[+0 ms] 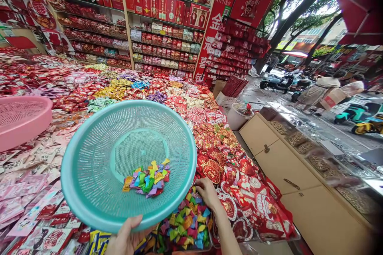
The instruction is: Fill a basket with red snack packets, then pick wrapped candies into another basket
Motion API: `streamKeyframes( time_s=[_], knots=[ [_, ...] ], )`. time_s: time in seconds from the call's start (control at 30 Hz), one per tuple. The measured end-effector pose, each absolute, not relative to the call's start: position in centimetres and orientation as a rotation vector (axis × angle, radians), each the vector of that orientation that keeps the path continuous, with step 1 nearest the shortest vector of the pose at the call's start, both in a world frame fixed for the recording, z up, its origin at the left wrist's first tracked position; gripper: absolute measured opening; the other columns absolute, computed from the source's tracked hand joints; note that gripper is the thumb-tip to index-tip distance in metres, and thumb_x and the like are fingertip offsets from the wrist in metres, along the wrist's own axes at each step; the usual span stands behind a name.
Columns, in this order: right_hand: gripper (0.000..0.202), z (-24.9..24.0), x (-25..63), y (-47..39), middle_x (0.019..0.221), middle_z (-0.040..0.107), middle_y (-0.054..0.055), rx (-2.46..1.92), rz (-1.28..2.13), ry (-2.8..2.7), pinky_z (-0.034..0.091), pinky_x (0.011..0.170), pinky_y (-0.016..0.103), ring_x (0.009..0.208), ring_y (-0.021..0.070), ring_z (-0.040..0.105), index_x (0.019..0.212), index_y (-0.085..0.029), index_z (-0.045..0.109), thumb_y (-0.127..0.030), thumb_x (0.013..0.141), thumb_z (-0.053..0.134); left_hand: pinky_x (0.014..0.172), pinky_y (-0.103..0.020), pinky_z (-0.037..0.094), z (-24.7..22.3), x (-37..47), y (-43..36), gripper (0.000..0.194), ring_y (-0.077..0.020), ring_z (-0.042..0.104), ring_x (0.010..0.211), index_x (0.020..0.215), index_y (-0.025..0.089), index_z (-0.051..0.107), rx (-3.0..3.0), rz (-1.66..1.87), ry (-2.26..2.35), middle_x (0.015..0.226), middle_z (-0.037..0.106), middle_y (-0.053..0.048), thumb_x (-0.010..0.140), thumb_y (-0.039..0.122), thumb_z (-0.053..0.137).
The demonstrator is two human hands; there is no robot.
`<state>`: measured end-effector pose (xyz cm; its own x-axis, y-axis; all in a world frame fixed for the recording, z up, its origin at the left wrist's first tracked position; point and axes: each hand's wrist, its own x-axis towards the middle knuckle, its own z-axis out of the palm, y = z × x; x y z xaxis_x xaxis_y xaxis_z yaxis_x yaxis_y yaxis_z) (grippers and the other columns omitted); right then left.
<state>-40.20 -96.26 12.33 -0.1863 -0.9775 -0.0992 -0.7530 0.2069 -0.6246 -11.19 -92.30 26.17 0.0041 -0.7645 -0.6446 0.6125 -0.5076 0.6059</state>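
My left hand (127, 233) grips the near rim of a round turquoise plastic basket (95, 143), thumb on top, fingers hidden beneath. The basket is tilted toward me. On its mesh bottom lies a small heap of colourful wrapped candies (148, 179) in green, yellow, orange and purple. Just right of the basket, my right hand (207, 193) reaches palm down over a bin of similar candies (185, 225). Its fingers are bent and slightly apart near the basket's rim, with nothing visible in them; the fingertips are partly hidden.
Red and gold packets (221, 159) cover the display on the right, and pink packets (38, 187) the left. A pink basket (26, 127) rests at the left. Beige cabinets (278, 167) stand at the right. Stocked shelves (167, 24) line the back; people (320, 89) are on the street.
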Motion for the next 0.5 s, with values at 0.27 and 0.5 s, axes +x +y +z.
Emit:
streamKeyframes(
  time_s=[0.27, 0.5],
  knots=[
    [0.012, 12.3, -39.8, -96.5, 0.088, 0.059, 0.005, -1.653, -0.571, 1.995, 0.039, 0.08, 0.032, 0.091, 0.023, 0.053, 0.079, -0.022, 0.062, -0.018, 0.077, 0.051, 0.082, -0.039, 0.059, 26.6, -11.3, -92.1, 0.06, -0.0315, 0.066, 0.1, 0.114, 0.017, 0.063, 1.247, -1.644, -0.2, 0.1, 0.074, -0.003, 0.055, 0.009, 0.073],
    [0.01, 13.4, -39.8, -96.0, 0.086, 0.058, 0.006, -1.693, -0.589, 1.969, 0.039, 0.078, 0.032, 0.088, 0.0221, 0.052, 0.075, -0.021, 0.055, -0.016, 0.078, 0.048, 0.084, -0.04, 0.058, 26.1, -11.0, -92.2, 0.043, -0.0332, 0.065, 0.102, 0.095, 0.014, 0.067, 1.258, -1.6, -0.236, 0.094, 0.075, -0.005, 0.053, 0.01, 0.075]
  ],
)
